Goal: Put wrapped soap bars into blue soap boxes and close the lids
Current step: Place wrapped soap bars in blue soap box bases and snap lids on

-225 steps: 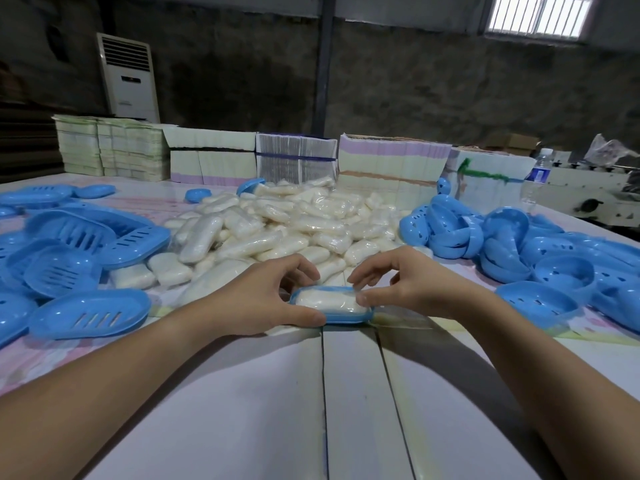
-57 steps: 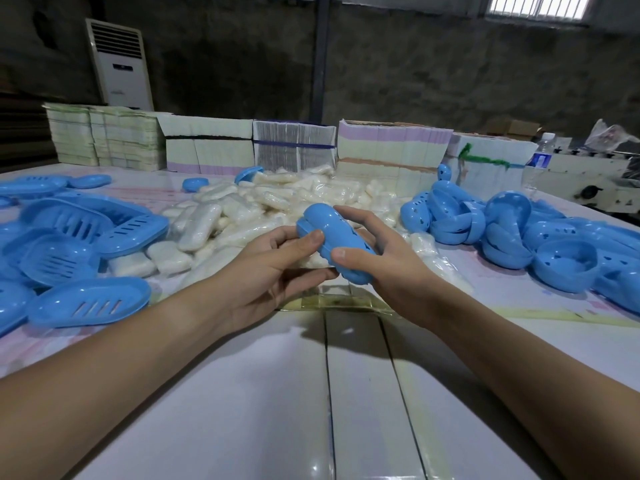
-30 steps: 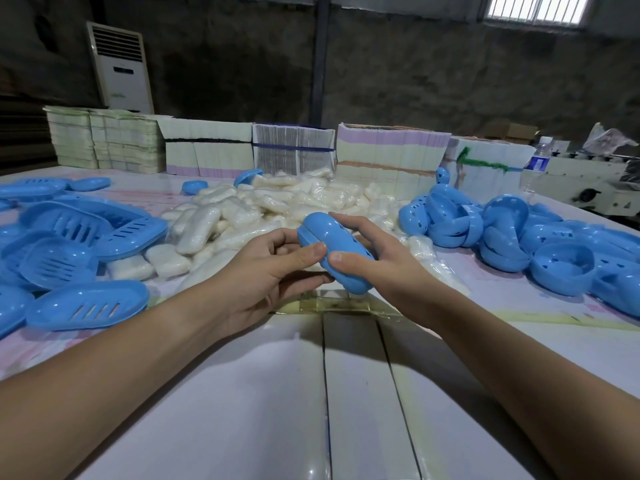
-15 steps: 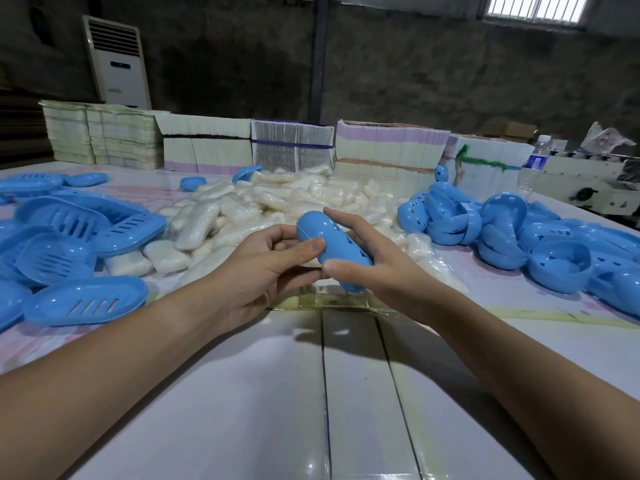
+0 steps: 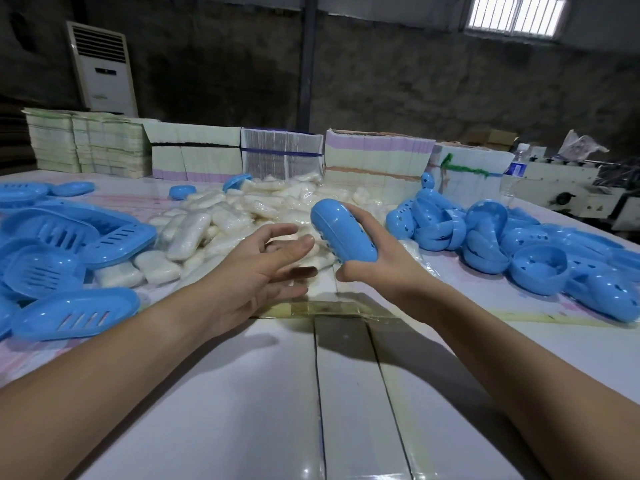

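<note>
Soap box point(image 5: 341, 232), closed and tilted, sits in the right hand point(image 5: 375, 261), lifted above the counter point(image 5: 242, 410) in front of the heap of wrapped soap bars point(image 5: 263, 209). The right hand's fingers curl under and around it, thumb near its low end. The left hand point(image 5: 263, 268) is beside it, fingers spread and relaxed, holding nothing. The seam between lid and base is turned partly away, so whether the lid has fully snapped shut cannot be told. If it has not, setting the box down carelessly could let it spring open and the bar fall out. The one-handed hold on smooth, rounded plastic also looks easy to lose. Loose lids point(image 5: 485, 230) crowd the right side and trays point(image 5: 76, 311) the left, so a dropped box could get lost among unfilled parts.
</note>
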The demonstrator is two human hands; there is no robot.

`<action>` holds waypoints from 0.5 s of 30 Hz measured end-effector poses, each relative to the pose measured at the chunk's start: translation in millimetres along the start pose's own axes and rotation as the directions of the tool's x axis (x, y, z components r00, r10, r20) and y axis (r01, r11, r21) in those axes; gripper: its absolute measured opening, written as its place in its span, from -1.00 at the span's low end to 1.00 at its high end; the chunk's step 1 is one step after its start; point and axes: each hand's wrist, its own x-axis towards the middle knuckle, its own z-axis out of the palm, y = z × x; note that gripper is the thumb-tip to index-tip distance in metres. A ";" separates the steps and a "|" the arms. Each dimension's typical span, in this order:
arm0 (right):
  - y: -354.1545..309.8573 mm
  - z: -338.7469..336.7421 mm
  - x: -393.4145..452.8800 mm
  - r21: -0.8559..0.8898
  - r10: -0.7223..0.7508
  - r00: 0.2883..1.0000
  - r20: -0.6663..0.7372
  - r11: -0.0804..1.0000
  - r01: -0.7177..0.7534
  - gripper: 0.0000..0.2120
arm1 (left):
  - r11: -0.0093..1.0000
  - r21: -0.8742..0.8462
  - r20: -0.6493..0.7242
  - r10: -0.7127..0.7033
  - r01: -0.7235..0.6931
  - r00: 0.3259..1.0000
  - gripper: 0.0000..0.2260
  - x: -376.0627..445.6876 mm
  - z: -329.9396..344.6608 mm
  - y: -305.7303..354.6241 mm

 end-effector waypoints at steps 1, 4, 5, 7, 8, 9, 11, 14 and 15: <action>-1.4 -2.8 -0.1 0.000 0.010 1.000 -0.012 1.000 -0.010 -0.26 | 1.000 0.003 -0.007 0.004 -0.004 1.000 -0.29 0.1 0.0 -0.2; -5.9 -10.8 0.9 0.023 0.049 0.996 -0.075 0.999 -0.047 -0.31 | 0.999 0.044 -0.008 0.010 -0.010 1.000 -0.37 2.6 -1.7 -2.2; -6.4 -14.4 0.4 0.035 0.071 0.992 -0.108 0.997 -0.068 -0.33 | 0.998 0.056 -0.005 0.007 -0.007 1.000 -0.41 3.0 -2.2 -1.9; -4.4 -25.8 -5.1 0.033 0.117 0.977 -0.177 0.993 -0.113 -0.34 | 0.998 0.060 0.009 0.011 -0.011 1.000 -0.47 5.4 -4.1 -1.2; -2.3 -33.2 -10.9 -0.005 0.130 0.969 -0.208 0.991 -0.134 -0.34 | 0.998 0.059 0.016 0.021 -0.022 1.000 -0.49 6.6 -5.2 -1.3; 0.5 -42.1 -19.0 -0.071 0.137 0.962 -0.238 0.985 -0.157 -0.32 | 0.998 0.060 0.025 0.030 -0.032 0.999 -0.49 7.5 -5.9 -1.4; 8.2 -63.5 -38.4 -0.217 0.155 0.938 -0.310 0.949 -0.228 -0.28 | 0.994 0.095 0.047 0.056 -0.060 0.997 -0.49 10.9 -9.4 -3.6; 23.1 -109.0 -72.1 -0.387 0.170 0.886 -0.432 0.852 -0.352 -0.26 | 0.969 0.217 0.118 0.091 -0.115 0.989 -0.56 13.3 -15.5 -10.1; 28.2 -127.2 -84.4 -0.438 0.177 0.861 -0.477 0.802 -0.407 -0.25 | 0.946 0.290 0.128 0.115 -0.148 0.985 -0.57 14.3 -17.5 -13.4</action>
